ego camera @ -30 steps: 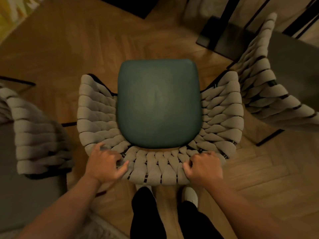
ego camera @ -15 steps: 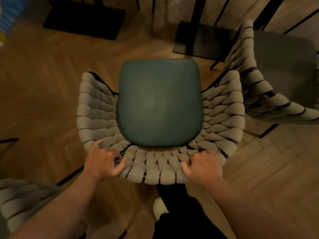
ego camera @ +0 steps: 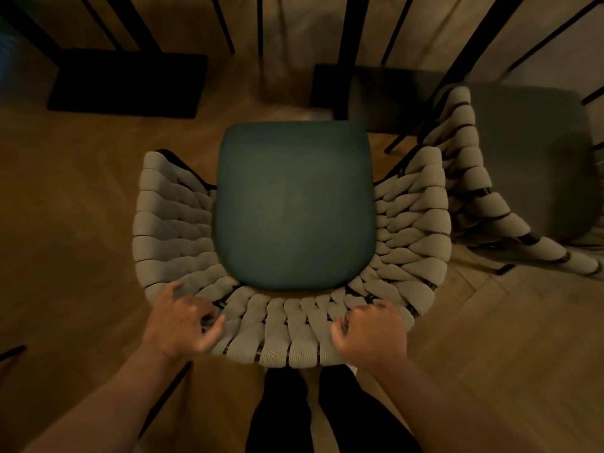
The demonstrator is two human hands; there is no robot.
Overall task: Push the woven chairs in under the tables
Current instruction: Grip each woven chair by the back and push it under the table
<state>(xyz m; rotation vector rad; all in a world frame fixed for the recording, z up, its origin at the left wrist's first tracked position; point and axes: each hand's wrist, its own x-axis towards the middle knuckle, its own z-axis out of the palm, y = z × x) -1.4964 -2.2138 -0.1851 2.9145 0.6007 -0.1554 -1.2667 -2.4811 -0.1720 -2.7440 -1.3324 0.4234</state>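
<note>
A woven chair [ego camera: 415, 223] with a thick beige rope back and a dark green seat cushion [ego camera: 294, 204] stands right below me on the wooden floor. My left hand [ego camera: 179, 325] grips the top of the backrest at its left rear corner, thumb over the weave. My right hand [ego camera: 372, 331] grips the backrest at the right rear, fingers curled round the rim. The seat front points toward black table legs [ego camera: 348, 34] and two dark table bases [ego camera: 127, 83] ahead.
A second woven chair [ego camera: 483, 204] with a grey seat stands close on the right, its armrest nearly touching mine. Thin black legs rise along the top edge. My dark trouser legs [ego camera: 281, 413] stand just behind the chair. Open wooden floor lies to the left.
The chair has travelled forward with me: the table bases and legs have come nearer and larger. The woven chair at the lower left has dropped out of view. Both hands keep their grip.
</note>
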